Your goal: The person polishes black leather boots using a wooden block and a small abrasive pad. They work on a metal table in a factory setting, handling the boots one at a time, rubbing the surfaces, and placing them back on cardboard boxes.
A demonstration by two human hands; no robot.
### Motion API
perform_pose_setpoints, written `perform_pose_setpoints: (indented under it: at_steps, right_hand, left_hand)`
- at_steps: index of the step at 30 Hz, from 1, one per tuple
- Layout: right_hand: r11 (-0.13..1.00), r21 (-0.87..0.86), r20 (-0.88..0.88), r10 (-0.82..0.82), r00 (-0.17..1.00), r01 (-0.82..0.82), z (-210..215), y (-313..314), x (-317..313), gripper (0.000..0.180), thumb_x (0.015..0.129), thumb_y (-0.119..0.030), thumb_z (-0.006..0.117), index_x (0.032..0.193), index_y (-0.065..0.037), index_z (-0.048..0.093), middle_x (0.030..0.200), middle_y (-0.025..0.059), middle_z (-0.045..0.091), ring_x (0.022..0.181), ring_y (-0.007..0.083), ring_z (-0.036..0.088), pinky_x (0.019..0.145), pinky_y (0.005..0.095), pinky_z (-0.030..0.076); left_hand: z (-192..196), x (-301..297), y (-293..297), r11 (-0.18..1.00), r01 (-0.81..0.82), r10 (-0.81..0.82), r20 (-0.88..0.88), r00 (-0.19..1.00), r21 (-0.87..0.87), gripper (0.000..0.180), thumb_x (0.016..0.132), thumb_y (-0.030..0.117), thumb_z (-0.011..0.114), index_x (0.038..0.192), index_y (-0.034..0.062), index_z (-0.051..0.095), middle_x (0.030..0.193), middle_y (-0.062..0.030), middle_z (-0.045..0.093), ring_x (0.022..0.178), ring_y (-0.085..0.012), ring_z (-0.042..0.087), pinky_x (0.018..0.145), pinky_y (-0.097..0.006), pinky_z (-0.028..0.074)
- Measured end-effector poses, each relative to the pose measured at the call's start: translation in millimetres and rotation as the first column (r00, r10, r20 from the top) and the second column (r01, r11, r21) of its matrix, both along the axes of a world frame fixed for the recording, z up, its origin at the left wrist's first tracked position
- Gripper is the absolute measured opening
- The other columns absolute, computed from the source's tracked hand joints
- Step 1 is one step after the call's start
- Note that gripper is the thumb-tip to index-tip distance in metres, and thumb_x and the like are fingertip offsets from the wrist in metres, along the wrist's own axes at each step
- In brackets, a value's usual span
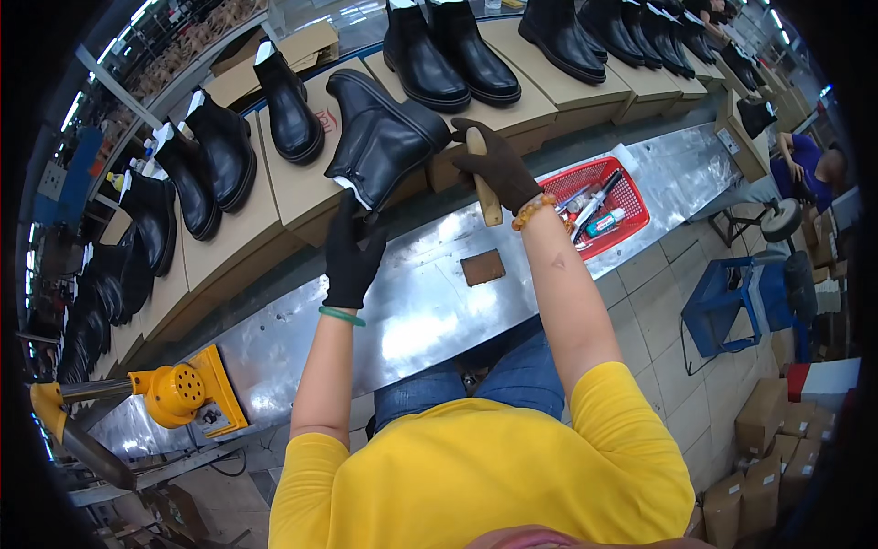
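Presently, a black boot (389, 137) is at eleven o'clock, tilted, with its sole toward the upper right and its open top pointing down at about seven o'clock. White paper shows in this opening. The left hand (355, 261), in a black glove, is at about nine o'clock; its fingers go up to the opening and the thumb stands apart. Because the fingertips are partly hidden there, I cannot tell whether they are closed on the boot.

The right hand (501, 174), in a dark brown glove, is at one o'clock. It is closed around a wooden stick (487, 197), and its fingers are just beside the heel of the boot.

A metal table (412, 334) passes below both hands. On it, near the centre, lies a small brown piece (483, 268); at two o'clock there is a red basket (633, 206) with pens and a tube (604, 222) inside. At eight o'clock stands a yellow machine (178, 395). Other black boots (288, 110) stand on cardboard boxes (285, 197), in a curved row from nine to one o'clock.
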State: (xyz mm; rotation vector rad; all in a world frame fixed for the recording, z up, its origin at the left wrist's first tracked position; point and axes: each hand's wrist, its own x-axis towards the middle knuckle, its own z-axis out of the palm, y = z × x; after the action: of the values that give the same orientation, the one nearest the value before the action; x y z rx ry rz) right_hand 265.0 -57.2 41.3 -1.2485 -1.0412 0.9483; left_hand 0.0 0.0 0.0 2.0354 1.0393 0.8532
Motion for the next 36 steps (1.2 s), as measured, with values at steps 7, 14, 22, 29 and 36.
perform_pose_setpoints:
  at_steps: [7, 14, 22, 29, 36]
  right_hand:
    - [1.000, 0.020, -0.040, 0.005, 0.999, -0.004, -6, 16, -6, 0.055, 0.075, -0.011, 0.062, 0.127, -0.001, 0.046, 0.084, 0.0094, 0.060, 0.063, 0.0152, 0.059, 0.059, 0.0291, 0.050]
    - [0.996, 0.081, -0.130, 0.056, 0.990, -0.046, 25, -2, -12, 0.059, 0.075, -0.007, 0.064, 0.131, -0.005, 0.045, 0.079, 0.0063, 0.059, 0.062, 0.0122, 0.058, 0.056, 0.0264, 0.049]
    - [0.975, 0.221, -0.115, 0.036, 0.993, -0.009, 105, -51, -36, 0.063, 0.078, -0.010, 0.066, 0.136, -0.006, 0.042, 0.077, 0.0053, 0.060, 0.062, 0.0106, 0.059, 0.056, 0.0245, 0.050]
    - [0.976, 0.168, -0.068, 0.150, 0.986, -0.137, 116, -74, -53, 0.057, 0.081, -0.015, 0.066, 0.132, -0.001, 0.044, 0.080, 0.0043, 0.061, 0.061, 0.0093, 0.058, 0.054, 0.0230, 0.049]
    - [0.978, 0.046, -0.030, 0.205, 0.978, -0.204, 88, -79, -71, 0.049, 0.084, -0.018, 0.064, 0.127, 0.000, 0.048, 0.077, 0.0043, 0.059, 0.057, 0.0097, 0.056, 0.051, 0.0233, 0.048]
  left_hand:
    - [24, 14, 69, 0.637, -0.030, 0.289, -0.202, 0.936, 0.770, 0.078, 0.065, 0.022, 0.076, 0.135, 0.0145, 0.043, 0.129, -0.0193, 0.044, 0.122, -0.0347, 0.041, 0.100, -0.045, 0.034]
    - [46, 21, 101, 0.686, 0.199, -0.210, -0.071, 0.975, 0.700, 0.060, 0.070, 0.003, 0.072, 0.127, 0.0063, 0.052, 0.120, -0.0175, 0.057, 0.114, -0.0293, 0.055, 0.097, -0.038, 0.043]
    - [141, 5, 7, 0.636, 0.238, -0.288, -0.061, 0.956, 0.734, 0.065, 0.068, 0.010, 0.080, 0.124, -0.0016, 0.051, 0.113, -0.0149, 0.061, 0.102, -0.0253, 0.062, 0.090, -0.032, 0.048]
    - [120, -12, -67, 0.850, 0.073, -0.199, 0.190, 0.962, 0.521, 0.076, 0.065, 0.017, 0.083, 0.128, -0.0010, 0.047, 0.115, -0.0181, 0.060, 0.105, -0.0286, 0.061, 0.087, -0.035, 0.050]
    - [98, -27, -99, 0.965, 0.018, -0.088, 0.259, 0.962, 0.262, 0.098, 0.066, 0.015, 0.082, 0.143, 0.0009, 0.022, 0.113, -0.0213, 0.060, 0.102, -0.0279, 0.063, 0.087, -0.033, 0.050]
